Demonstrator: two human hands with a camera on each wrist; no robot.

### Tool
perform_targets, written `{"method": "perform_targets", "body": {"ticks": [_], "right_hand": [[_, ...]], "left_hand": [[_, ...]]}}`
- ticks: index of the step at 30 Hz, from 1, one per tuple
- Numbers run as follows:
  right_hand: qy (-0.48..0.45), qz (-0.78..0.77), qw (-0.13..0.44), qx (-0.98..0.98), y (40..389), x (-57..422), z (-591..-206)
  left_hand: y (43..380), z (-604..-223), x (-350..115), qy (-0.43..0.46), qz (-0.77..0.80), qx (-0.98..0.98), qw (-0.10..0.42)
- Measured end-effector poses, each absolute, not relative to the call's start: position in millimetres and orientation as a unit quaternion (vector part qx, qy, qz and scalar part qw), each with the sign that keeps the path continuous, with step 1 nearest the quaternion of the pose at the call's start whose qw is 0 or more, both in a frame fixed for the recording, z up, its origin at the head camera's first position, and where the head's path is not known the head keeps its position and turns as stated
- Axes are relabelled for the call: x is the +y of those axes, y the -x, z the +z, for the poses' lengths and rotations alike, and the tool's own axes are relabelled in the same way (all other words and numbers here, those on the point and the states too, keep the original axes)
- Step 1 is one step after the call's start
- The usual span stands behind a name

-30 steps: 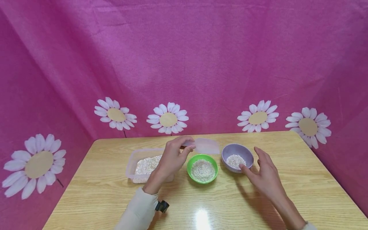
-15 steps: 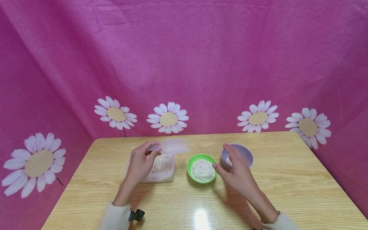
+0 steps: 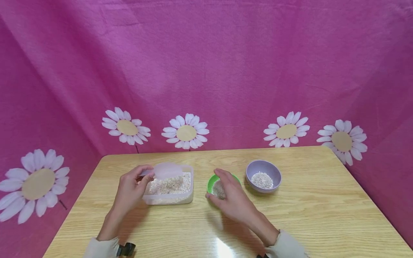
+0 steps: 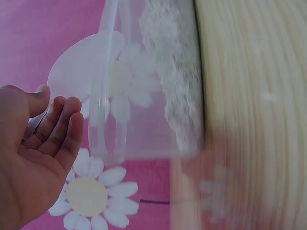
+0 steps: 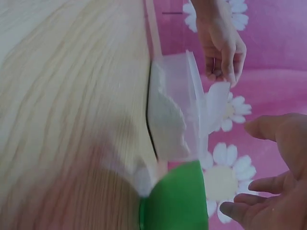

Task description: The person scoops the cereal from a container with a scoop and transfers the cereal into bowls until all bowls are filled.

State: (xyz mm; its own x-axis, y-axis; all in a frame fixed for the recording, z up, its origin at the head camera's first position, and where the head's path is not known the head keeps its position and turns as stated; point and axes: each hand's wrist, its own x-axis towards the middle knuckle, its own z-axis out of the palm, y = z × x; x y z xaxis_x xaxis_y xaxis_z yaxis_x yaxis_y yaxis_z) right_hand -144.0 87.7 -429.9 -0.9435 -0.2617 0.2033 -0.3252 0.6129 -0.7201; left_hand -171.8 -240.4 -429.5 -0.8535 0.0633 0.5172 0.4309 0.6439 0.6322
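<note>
My left hand (image 3: 130, 188) pinches the handle end of a translucent plastic scoop (image 3: 168, 171) between thumb and fingers. The scoop is held above a clear rectangular container (image 3: 171, 200) of pale, oat-like flakes (image 3: 180, 184). In the left wrist view, the scoop (image 4: 79, 64) stands out beyond the container's rim. With thumb and fingers spread, my right hand (image 3: 235, 200) hovers over a green bowl (image 3: 211, 182) and hides part of it. Pale flakes lie in that bowl. The right wrist view has the right hand (image 5: 283, 177) apart from the green bowl (image 5: 177, 201).
A purple bowl (image 3: 275, 172) with a small heap of pale flakes stands to the right of the green one. All three vessels rest on a wooden table (image 3: 309, 215). A pink cloth (image 3: 206, 71) with printed daisies hangs behind the table's back edge.
My left hand has carried the scoop leftward, from behind the green bowl to over the container. The right hand has moved left, from beside the purple bowl to over the green bowl.
</note>
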Motion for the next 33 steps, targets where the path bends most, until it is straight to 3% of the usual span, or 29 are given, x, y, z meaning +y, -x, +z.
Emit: {"method": "perform_targets", "body": {"ticks": [17,33], "right_hand": [[-0.211,0.45,-0.012,-0.868,145.0,28.2,-443.6],[-0.181,0.461,-0.03,-0.868,151.9,11.2,-454.6]], "left_hand": [[169.4,-415.7,-281.6,0.197,-0.275,-0.921,0.191],[176.7,-417.4,-271.2,0.244,-0.269,-0.924,0.118]]}}
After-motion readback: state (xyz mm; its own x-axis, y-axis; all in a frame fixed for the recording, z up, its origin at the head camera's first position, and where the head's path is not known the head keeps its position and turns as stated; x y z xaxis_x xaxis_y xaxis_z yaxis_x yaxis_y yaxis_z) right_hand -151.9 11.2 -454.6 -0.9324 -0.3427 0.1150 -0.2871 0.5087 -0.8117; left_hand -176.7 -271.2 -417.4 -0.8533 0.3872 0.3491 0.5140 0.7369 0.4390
